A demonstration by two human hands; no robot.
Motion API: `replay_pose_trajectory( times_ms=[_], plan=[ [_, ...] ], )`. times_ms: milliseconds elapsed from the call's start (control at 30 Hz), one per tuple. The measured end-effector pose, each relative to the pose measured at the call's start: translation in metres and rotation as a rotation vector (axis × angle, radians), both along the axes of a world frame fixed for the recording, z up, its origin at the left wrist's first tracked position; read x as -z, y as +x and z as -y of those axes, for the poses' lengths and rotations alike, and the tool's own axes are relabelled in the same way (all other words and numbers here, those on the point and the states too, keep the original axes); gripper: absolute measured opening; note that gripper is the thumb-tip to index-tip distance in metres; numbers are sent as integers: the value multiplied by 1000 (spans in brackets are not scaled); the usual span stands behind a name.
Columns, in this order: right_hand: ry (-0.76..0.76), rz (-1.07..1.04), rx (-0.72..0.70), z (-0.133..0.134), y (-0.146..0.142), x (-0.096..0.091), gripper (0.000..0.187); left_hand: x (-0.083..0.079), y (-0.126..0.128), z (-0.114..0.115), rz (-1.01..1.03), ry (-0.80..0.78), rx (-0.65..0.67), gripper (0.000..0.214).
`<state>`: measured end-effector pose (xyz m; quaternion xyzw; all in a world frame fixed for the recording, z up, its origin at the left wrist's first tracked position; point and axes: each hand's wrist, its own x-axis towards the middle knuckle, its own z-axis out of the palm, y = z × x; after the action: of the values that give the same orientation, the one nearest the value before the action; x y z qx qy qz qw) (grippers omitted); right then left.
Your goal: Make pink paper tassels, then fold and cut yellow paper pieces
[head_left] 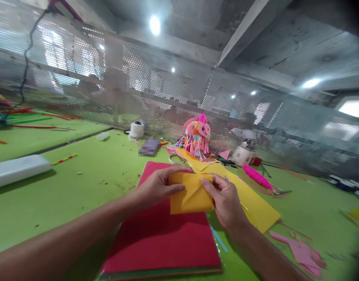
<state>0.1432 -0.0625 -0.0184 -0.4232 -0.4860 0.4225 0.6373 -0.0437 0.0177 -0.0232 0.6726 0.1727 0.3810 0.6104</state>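
A folded piece of yellow paper [189, 197] is held up between both hands, with creases running across its face. My left hand [158, 187] grips its left edge, thumb in front and fingers behind. At the upper right corner, my right hand [226, 195] pinches the paper between thumb and fingers. Beneath the hands lies a stack of coloured sheets with red on top [167, 246]. To the right, partly behind my right hand, a larger yellow sheet [258, 207] rests on the table.
On the green table [65, 175] stand a pink fringed paper craft [198, 136], a white roll [136, 129] and a white round container [243, 152]. Pink paper scraps [304, 251] lie at right, a white box [18, 169] at left. Perforated metal panels [167, 93] rise behind.
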Motion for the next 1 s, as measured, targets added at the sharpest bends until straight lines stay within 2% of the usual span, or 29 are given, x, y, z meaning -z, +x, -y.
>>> replay_pose_trajectory(
  times_ms=[267,600,867,1000],
  plan=[
    [-3,-27,-22,0,-2,1,20,-1,3,-1,47,-92,-74,30],
    [-37,-9,36,-2,-4,4,27,0,0,2,-119,-17,-201,32],
    [-36,42,92,-2,-4,7,29,3,0,-1,-157,-7,-208,32],
    [-23,-7,95,-2,-5,6,28,3,3,0,-36,-74,-136,29]
  ],
)
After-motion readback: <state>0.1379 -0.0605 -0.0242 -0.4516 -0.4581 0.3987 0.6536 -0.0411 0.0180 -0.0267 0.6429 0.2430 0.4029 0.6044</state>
